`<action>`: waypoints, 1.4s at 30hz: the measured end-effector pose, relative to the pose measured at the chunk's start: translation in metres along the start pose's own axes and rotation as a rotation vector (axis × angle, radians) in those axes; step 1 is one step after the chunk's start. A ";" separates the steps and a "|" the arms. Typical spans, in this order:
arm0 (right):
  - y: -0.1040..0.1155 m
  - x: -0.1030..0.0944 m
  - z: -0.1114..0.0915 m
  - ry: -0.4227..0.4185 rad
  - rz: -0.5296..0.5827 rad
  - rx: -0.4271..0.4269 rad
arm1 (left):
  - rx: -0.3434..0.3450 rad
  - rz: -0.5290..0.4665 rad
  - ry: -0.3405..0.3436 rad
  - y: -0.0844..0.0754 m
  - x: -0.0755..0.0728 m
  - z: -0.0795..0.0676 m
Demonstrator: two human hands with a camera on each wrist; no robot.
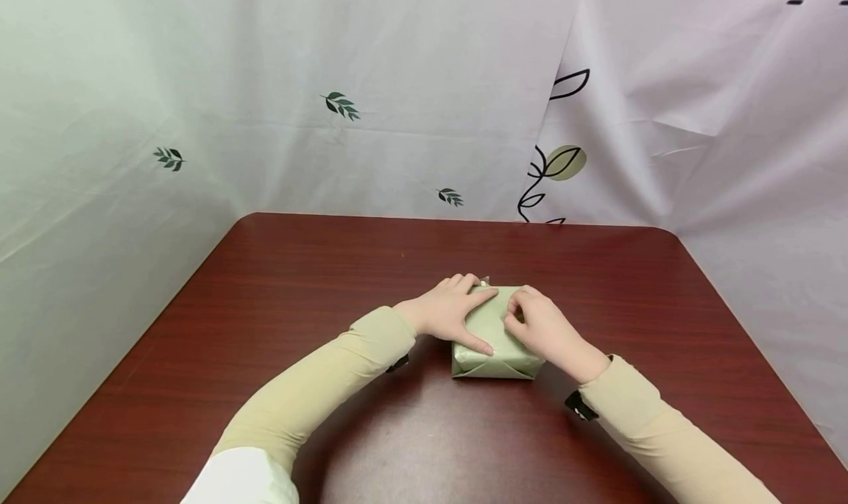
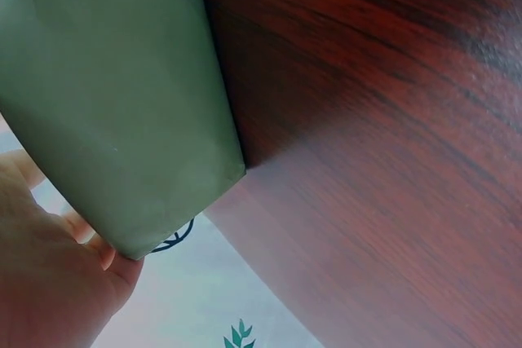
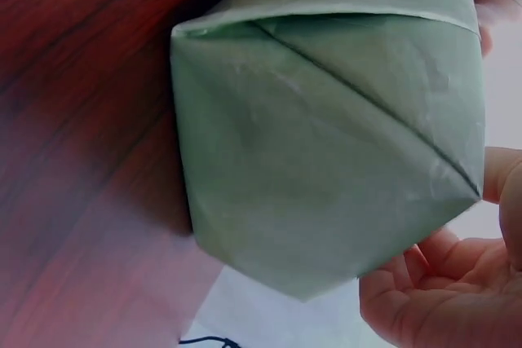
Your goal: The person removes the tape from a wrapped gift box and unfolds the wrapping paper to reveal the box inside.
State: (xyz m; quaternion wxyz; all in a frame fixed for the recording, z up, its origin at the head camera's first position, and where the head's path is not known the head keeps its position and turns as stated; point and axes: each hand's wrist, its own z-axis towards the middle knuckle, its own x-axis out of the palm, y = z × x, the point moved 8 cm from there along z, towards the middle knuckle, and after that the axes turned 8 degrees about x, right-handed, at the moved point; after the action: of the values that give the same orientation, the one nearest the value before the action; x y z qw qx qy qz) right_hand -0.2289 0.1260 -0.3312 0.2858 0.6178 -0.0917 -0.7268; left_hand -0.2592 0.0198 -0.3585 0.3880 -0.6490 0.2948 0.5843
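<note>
There is one parcel [image 1: 488, 316] and one worktop [image 1: 318, 261]. One left hand [image 1: 453, 313] and one right hand [image 1: 543, 331] show, plus two beige sleeves [image 1: 318, 375], two black wrist pieces [image 1: 581, 407], three dark-green leaf sprigs [image 1: 341, 105] and one yellow-green leaf [image 1: 571, 165].

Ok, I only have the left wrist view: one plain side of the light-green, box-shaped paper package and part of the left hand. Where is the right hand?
Observer: In the head view, the right hand is at the right part of the package's top, its fingers curled.
Operator: And is the end facing the person as plain as the side I see?
Observer: No. The head view shows slanting fold lines in the paper on that end.
</note>
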 end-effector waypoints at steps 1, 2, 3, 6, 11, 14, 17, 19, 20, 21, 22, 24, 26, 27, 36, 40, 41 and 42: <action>-0.001 -0.001 0.000 -0.004 0.004 0.008 | 0.000 0.003 0.001 0.000 0.000 0.000; -0.003 -0.003 0.000 -0.010 0.005 0.014 | 0.000 0.003 0.002 0.000 -0.001 0.000; -0.004 -0.004 0.000 -0.016 0.007 0.019 | 0.000 0.004 0.005 0.000 -0.001 0.000; -0.008 -0.009 -0.001 -0.035 0.015 0.029 | -0.001 0.005 0.008 -0.001 -0.001 0.000; -0.017 -0.013 -0.004 -0.050 0.023 0.054 | 0.006 0.007 0.003 -0.002 -0.003 0.000; -0.022 -0.015 -0.006 -0.065 0.024 0.062 | 0.006 0.013 0.008 -0.002 -0.002 0.000; -0.027 -0.018 -0.007 -0.083 0.029 0.067 | 0.001 0.015 0.015 -0.002 -0.002 0.000; -0.031 -0.019 -0.008 -0.086 0.038 0.078 | 0.000 0.016 0.015 -0.002 -0.002 0.000; -0.033 -0.020 -0.009 -0.084 0.043 0.088 | -0.001 0.015 0.014 -0.002 -0.002 0.000; -0.036 -0.020 -0.009 -0.077 0.051 0.100 | -0.001 0.014 0.016 -0.002 -0.002 0.000; -0.038 -0.021 -0.009 -0.066 0.061 0.115 | -0.001 0.013 0.015 -0.002 -0.002 0.000; -0.043 -0.020 -0.010 -0.024 0.108 0.147 | -0.003 0.015 0.016 -0.002 -0.001 0.000; -0.048 -0.017 -0.011 0.032 0.163 0.189 | -0.005 0.014 0.016 -0.002 -0.001 0.000; -0.051 -0.015 -0.012 0.058 0.190 0.211 | -0.006 0.013 0.017 -0.001 -0.001 0.000; -0.065 -0.008 -0.013 0.135 0.367 0.270 | -0.002 0.016 0.013 -0.001 0.000 0.001; -0.071 -0.004 -0.014 0.179 0.434 0.303 | -0.005 0.011 0.016 0.000 0.001 0.000; -0.072 -0.002 -0.014 0.190 0.443 0.312 | -0.005 0.009 0.016 0.000 0.001 0.000; -0.074 -0.001 -0.014 0.199 0.454 0.320 | -0.005 0.006 0.016 -0.001 0.001 0.000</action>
State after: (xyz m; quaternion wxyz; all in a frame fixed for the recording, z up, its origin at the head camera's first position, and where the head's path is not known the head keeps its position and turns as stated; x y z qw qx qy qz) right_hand -0.2380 0.1900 -0.3693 0.3476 0.6868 -0.3128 -0.5565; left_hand -0.2588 0.0203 -0.3591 0.3823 -0.6539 0.2984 0.5807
